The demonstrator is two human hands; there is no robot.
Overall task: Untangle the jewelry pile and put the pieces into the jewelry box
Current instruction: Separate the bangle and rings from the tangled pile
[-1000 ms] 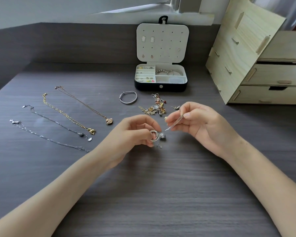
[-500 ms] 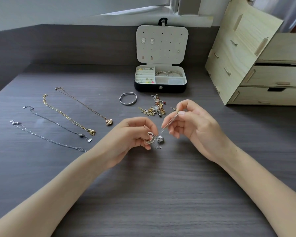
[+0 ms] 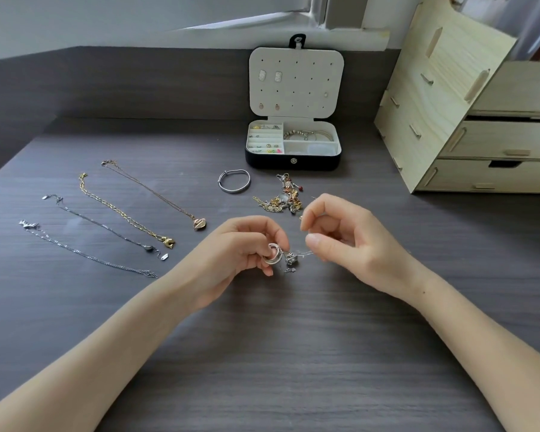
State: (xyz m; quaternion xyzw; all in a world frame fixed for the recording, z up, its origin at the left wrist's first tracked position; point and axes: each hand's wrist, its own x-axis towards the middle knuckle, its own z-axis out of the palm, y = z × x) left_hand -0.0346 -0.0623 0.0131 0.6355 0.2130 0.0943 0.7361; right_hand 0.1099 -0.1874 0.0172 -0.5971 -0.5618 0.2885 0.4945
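I find left hand (image 3: 231,254) pinching rings (image 3: 273,255), right hand (image 3: 349,244) pinching chain (image 3: 304,252); judged light, limp, snag-prone: hold beside charm (image 3: 292,258).

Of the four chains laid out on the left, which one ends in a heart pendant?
The thin reddish chain, the one nearest the jewelry box; it alone ends in a heart.

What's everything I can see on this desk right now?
jewelry box: one, black, open, at the back
bangle: one, silver, before the box
tangled pile: one, gold and silver, right of the bangle
necklaces: four, gold and silver, laid out left
drawer unit: one, pale wood, far right
table: one, dark grey
ring: one, silver, front centre
chain: one, silver, beside the ring
left hand: grips the ring
right hand: pinches the chain
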